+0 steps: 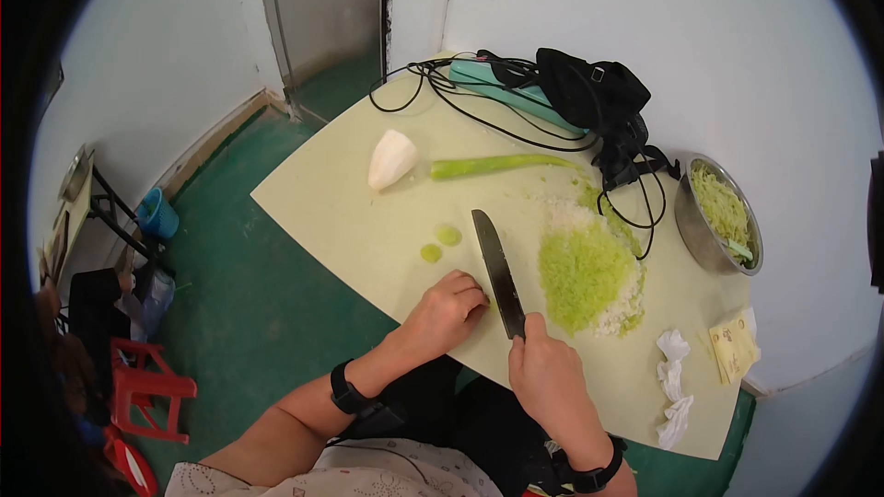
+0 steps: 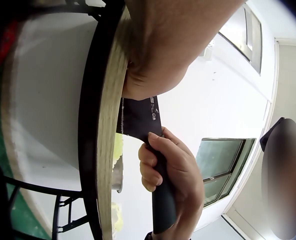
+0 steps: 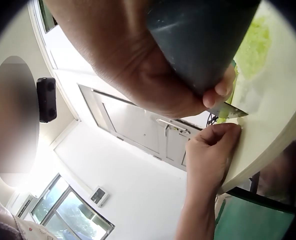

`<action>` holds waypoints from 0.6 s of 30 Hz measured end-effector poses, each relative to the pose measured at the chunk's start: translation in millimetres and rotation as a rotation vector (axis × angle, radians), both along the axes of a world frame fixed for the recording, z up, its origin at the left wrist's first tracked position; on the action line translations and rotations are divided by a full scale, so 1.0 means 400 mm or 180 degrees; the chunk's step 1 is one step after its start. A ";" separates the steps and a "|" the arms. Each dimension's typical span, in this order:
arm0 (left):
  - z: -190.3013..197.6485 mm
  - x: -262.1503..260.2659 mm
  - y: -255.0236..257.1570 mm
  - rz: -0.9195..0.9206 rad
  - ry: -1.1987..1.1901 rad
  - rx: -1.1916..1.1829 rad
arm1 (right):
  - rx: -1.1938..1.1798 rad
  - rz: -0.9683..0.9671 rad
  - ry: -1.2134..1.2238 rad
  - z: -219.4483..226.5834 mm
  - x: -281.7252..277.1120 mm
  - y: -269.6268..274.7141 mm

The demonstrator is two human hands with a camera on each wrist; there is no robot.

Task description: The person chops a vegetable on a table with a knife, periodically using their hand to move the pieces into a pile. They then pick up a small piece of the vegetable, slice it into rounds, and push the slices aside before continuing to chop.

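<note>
My right hand (image 1: 552, 382) grips the black handle of a kitchen knife (image 1: 497, 267). Its dark, broad blade (image 2: 140, 117) points away from me across the table. Just left of the blade, my left hand (image 1: 444, 315) is low at the tabletop with its fingers curled, and a sliver of green vegetable (image 1: 489, 302) shows at the fingertips; most of that piece is hidden. Two round green slices (image 1: 448, 236) lie beyond the left hand. Right of the knife spreads a heap of finely chopped green vegetable (image 1: 585, 276), with white bits along its edges.
A long green stalk (image 1: 497, 164) and a peeled white root piece (image 1: 393, 161) lie farther back. Black cables (image 1: 433, 83) and a black bag (image 1: 589, 83) occupy the far edge. At right are a metal bowl (image 1: 700, 244) of green shreds, crumpled tissues (image 1: 673, 377) and a yellow packet (image 1: 734, 347).
</note>
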State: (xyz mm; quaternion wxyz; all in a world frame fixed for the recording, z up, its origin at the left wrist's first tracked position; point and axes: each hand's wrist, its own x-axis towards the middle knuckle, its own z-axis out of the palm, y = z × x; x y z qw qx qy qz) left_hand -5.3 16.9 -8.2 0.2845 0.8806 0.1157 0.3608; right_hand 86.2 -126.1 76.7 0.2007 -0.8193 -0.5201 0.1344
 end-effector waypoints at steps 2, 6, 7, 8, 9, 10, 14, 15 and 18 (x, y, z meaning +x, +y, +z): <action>0.002 -0.001 -0.003 0.0052 0.0045 -0.0144 | -0.0012 -0.0005 0.0010 -0.002 -0.005 -0.003; 0.023 -0.006 -0.013 -0.0112 -0.0057 -0.0262 | 0.0110 0.0115 -0.0263 -0.012 -0.003 0.001; 0.026 -0.003 -0.011 -0.0127 -0.0074 -0.0184 | 0.0088 0.0092 -0.0277 -0.011 -0.003 0.002; 0.027 -0.003 -0.009 -0.0138 -0.0090 -0.0109 | 0.0063 0.0073 -0.0289 -0.010 -0.003 0.003; 0.023 -0.004 -0.008 -0.0159 -0.0065 -0.0070 | 0.0037 0.0054 -0.0303 -0.007 -0.003 0.004; 0.017 -0.003 -0.006 -0.0183 -0.0044 -0.0029 | 0.0054 0.0051 -0.0289 -0.004 -0.003 0.003; 0.002 -0.001 -0.002 -0.0154 0.0116 0.0140 | 0.0019 -0.0037 -0.0109 0.010 0.004 -0.006; 0.001 -0.001 -0.003 -0.0147 0.0091 0.0177 | -0.0007 -0.0073 -0.0036 0.012 0.006 -0.007; 0.006 0.000 -0.008 -0.0088 0.0036 0.0177 | 0.0025 0.0023 -0.0217 0.018 0.008 -0.009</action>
